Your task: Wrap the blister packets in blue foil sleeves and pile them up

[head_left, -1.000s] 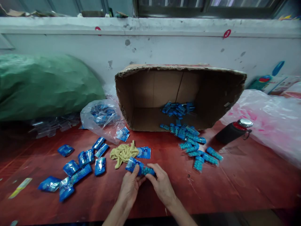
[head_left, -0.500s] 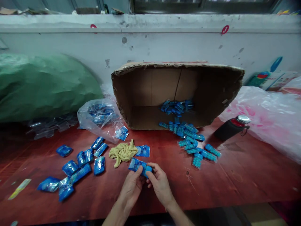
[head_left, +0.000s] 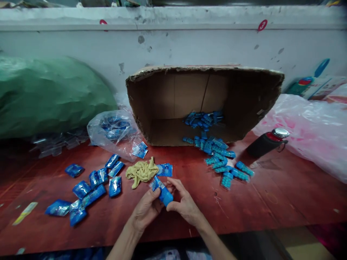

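Note:
Between my hands, a shiny blue printed packet point(head_left: 164, 193) slants with its lower end toward me. My left hand point(head_left: 148, 207) is closed on its upper left side, thumb on top. My right hand point(head_left: 187, 206) has its thumb against the lower end and its curled fingers at the far side, partly hidden. Just beyond lie a crumpled yellow-green cloth point(head_left: 143, 171) and flat blue sachets point(head_left: 165, 169). Several filled blue packets point(head_left: 93, 195) are scattered at left. Small clear tubes of blue pieces with blue caps point(head_left: 221, 163) spill out on the right.
A cardboard box point(head_left: 165, 131) lies on its side at the back, more tubes inside. A clear bag of blue sachets point(head_left: 108, 135) and a large green sack point(head_left: 54, 97) stand left. At right are a black bottle point(head_left: 261, 146) and pinkish plastic bags point(head_left: 303, 133) on the red table point(head_left: 252, 209).
The packet has turned from lying nearly crosswise to slanting down toward my right thumb. My right fingers have spread from it somewhat. The view has tilted slightly down.

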`<state>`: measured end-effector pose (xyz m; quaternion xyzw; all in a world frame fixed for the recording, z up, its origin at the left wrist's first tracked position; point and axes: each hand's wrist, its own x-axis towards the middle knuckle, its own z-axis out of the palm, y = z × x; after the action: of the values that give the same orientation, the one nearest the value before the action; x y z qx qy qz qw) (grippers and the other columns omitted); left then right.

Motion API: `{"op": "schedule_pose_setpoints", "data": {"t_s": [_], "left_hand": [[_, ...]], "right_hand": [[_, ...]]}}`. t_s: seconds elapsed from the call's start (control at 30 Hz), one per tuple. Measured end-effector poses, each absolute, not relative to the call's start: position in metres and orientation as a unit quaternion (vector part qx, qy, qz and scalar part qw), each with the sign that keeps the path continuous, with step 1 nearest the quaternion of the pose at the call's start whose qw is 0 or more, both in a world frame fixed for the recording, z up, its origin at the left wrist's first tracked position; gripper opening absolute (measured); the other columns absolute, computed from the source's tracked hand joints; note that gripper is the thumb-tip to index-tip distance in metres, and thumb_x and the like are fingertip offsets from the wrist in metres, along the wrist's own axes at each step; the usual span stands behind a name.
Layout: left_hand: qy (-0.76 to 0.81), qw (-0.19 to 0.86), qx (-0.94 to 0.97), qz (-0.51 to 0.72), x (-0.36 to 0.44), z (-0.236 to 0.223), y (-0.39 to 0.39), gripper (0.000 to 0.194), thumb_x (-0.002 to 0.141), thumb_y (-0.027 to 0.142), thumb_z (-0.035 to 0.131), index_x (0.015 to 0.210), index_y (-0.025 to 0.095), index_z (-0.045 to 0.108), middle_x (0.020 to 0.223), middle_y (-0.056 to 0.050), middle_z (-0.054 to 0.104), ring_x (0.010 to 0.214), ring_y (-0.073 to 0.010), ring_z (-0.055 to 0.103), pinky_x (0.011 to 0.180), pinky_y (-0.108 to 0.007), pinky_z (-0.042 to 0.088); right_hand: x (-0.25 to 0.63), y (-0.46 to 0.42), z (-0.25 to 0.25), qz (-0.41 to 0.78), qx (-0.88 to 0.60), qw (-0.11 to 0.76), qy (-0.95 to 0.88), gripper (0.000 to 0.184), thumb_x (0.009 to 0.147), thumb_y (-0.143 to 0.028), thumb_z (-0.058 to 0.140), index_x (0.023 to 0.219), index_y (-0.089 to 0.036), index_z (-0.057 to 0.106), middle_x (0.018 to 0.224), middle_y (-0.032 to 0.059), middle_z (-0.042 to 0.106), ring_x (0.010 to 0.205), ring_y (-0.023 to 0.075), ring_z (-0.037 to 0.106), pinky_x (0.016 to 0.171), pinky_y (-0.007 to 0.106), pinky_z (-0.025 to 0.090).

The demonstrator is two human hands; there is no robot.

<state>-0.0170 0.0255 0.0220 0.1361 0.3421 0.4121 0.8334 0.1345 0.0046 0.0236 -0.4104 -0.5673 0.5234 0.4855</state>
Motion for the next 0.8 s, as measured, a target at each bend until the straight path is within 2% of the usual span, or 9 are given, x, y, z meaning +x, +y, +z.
{"op": "schedule_pose_setpoints", "data": {"t_s": [0.1,0.23,0.37,0.57,0.67,0.8], "left_hand": [[0.332,0.848,0.136,0.39,-0.017,0.023,0.023,0.02,0.072,0.017,0.06,0.091,0.013,0.063,0.081,-0.009,0.07,0.086,-0.0222,0.064,0.083,-0.035,0.046],[0.336,0.852,0.135,0.378,-0.014,0.026,0.022,0.018,0.069,0.015,0.062,0.087,0.013,0.063,0.077,-0.01,0.07,0.082,-0.0247,0.065,0.081,-0.037,0.046],[0.342,0.846,0.131,0.387,-0.008,0.025,0.019,0.013,0.068,0.017,0.063,0.081,0.012,0.064,0.077,-0.009,0.07,0.073,-0.0199,0.065,0.072,-0.029,0.049],[0.365,0.822,0.122,0.42,0.002,0.021,0.009,0.011,0.068,0.02,0.065,0.077,0.013,0.065,0.071,-0.005,0.069,0.066,-0.0135,0.063,0.062,-0.021,0.049],[0.389,0.809,0.119,0.424,0.008,0.022,0.005,0.015,0.069,0.025,0.064,0.076,0.012,0.065,0.067,-0.005,0.068,0.062,-0.0127,0.063,0.059,-0.02,0.049],[0.421,0.791,0.118,0.428,0.015,0.026,0.001,0.016,0.071,0.027,0.062,0.076,0.012,0.063,0.07,-0.006,0.068,0.069,-0.0164,0.064,0.066,-0.026,0.05]], "right_hand": [[0.138,0.005,0.027,0.592,-0.362,0.45,-0.563,0.071,0.06,-0.025,0.074,0.124,-0.032,0.043,0.12,0.001,0.046,0.111,0.0214,0.044,0.093,0.034,0.036],[0.143,0.009,0.032,0.604,-0.342,0.434,-0.574,0.07,0.054,-0.028,0.077,0.119,-0.031,0.049,0.117,0.0012,0.047,0.108,0.0211,0.045,0.09,0.032,0.038],[0.144,0.011,0.029,0.604,-0.341,0.447,-0.564,0.06,0.056,-0.028,0.076,0.113,-0.029,0.055,0.111,0.0011,0.049,0.103,0.0196,0.048,0.087,0.03,0.038],[0.14,0.005,0.018,0.626,-0.355,0.471,-0.511,0.049,0.059,-0.02,0.072,0.106,-0.029,0.06,0.102,-0.0019,0.054,0.091,0.0159,0.052,0.081,0.026,0.04],[0.136,0.001,0.015,0.646,-0.371,0.469,-0.474,0.045,0.062,-0.019,0.068,0.105,-0.028,0.061,0.098,-0.0022,0.058,0.083,0.0145,0.054,0.076,0.026,0.042],[0.13,-0.002,0.006,0.674,-0.381,0.495,-0.393,0.041,0.064,-0.027,0.068,0.104,-0.023,0.061,0.093,0.0001,0.063,0.082,0.0162,0.056,0.078,0.029,0.043]]}}
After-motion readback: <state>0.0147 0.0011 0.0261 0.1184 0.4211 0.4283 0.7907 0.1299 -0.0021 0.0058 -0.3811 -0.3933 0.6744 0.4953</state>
